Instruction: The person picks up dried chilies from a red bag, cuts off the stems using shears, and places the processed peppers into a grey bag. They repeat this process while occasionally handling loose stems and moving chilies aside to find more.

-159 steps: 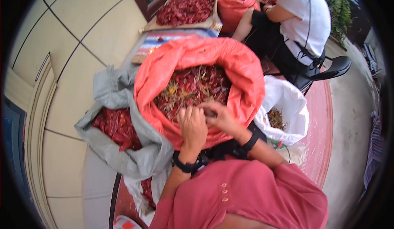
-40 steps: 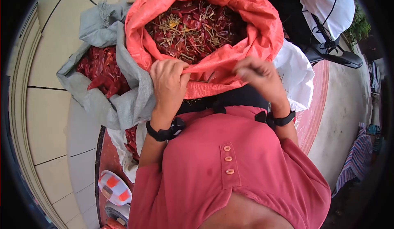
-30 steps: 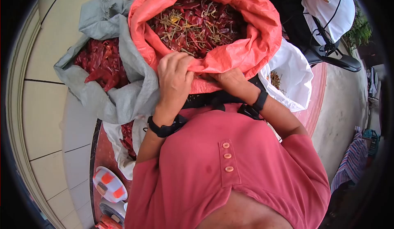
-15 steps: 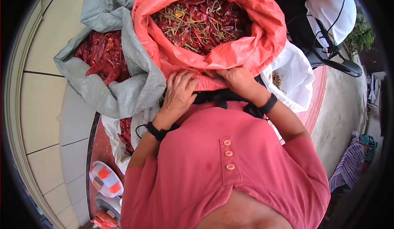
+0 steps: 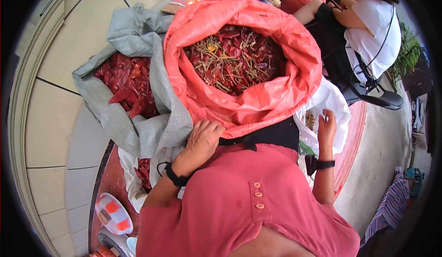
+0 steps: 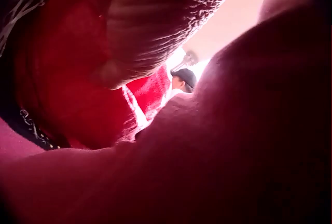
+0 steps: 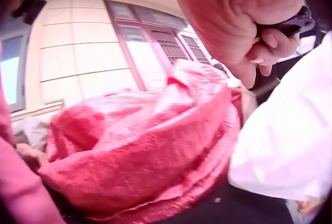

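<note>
A large red woven sack (image 5: 248, 105) with a rolled rim stands before me, filled with dried red chillies (image 5: 230, 49) topped by loose stems. My left hand (image 5: 203, 139) rests on the sack's near left side, back of the hand up. Over to the right, my right hand (image 5: 327, 130) is raised above a white sack (image 5: 340, 114) that has brown stems (image 5: 310, 120) in it. The right wrist view shows its fingers curled round a small dark tool (image 7: 290, 25), whose kind I cannot tell. Most of the left wrist view is dim.
A grey sack (image 5: 152, 68) of red chillies (image 5: 131, 79) leans against the red sack's left side. Beyond, a person in a white top (image 5: 373, 40) sits on a black chair (image 5: 380, 99). A bowl with orange patches (image 5: 113, 214) lies at lower left.
My right hand has left the red sack's near rim and moved right, over the white sack. The left hand stays at the near left side. The head view has tilted up.
</note>
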A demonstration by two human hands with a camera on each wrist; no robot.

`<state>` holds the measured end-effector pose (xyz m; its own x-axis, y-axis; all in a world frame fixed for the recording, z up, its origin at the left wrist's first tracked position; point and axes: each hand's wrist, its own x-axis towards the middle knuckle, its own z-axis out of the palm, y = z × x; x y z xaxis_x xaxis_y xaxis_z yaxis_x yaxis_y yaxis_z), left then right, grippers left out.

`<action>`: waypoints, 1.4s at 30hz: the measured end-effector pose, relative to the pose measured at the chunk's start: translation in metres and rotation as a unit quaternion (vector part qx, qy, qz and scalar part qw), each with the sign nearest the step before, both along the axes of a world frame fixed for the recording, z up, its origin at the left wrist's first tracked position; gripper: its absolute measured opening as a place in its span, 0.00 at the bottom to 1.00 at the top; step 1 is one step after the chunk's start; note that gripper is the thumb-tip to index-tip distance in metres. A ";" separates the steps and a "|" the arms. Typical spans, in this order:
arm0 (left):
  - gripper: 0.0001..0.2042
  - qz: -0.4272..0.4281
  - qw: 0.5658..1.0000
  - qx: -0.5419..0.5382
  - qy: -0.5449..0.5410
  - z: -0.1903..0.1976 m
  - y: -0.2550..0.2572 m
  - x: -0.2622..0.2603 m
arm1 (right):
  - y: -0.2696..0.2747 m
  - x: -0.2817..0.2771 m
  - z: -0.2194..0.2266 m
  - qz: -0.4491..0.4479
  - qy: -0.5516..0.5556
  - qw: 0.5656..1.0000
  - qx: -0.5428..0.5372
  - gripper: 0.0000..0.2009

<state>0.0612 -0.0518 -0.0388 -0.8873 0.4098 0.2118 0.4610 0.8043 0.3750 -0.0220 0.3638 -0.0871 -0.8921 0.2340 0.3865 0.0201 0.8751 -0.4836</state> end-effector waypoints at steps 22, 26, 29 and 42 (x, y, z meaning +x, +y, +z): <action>0.30 -0.049 0.947 -0.140 -0.286 0.101 -0.003 -0.274 | -0.086 0.014 -0.046 0.290 -0.206 0.934 -0.031 0.12; 0.40 0.043 0.933 -0.273 -0.232 0.105 -0.021 -0.322 | -0.088 0.014 -0.038 0.268 -0.237 0.934 -0.002 0.13; 0.27 0.012 0.995 -0.079 -0.062 0.091 -0.069 -0.381 | -0.083 0.013 -0.039 0.247 -0.239 0.938 -0.032 0.13; 0.22 0.132 0.953 -0.197 -0.189 0.103 -0.031 -0.364 | -0.080 -0.001 -0.056 0.231 -0.169 0.953 -0.103 0.15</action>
<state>-0.3031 -0.0828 0.0639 -0.9526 0.1440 -0.2681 0.1155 0.9861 0.1194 -0.0229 0.2840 -0.1431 -0.9838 -0.1730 0.0476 -0.1588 0.7154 -0.6804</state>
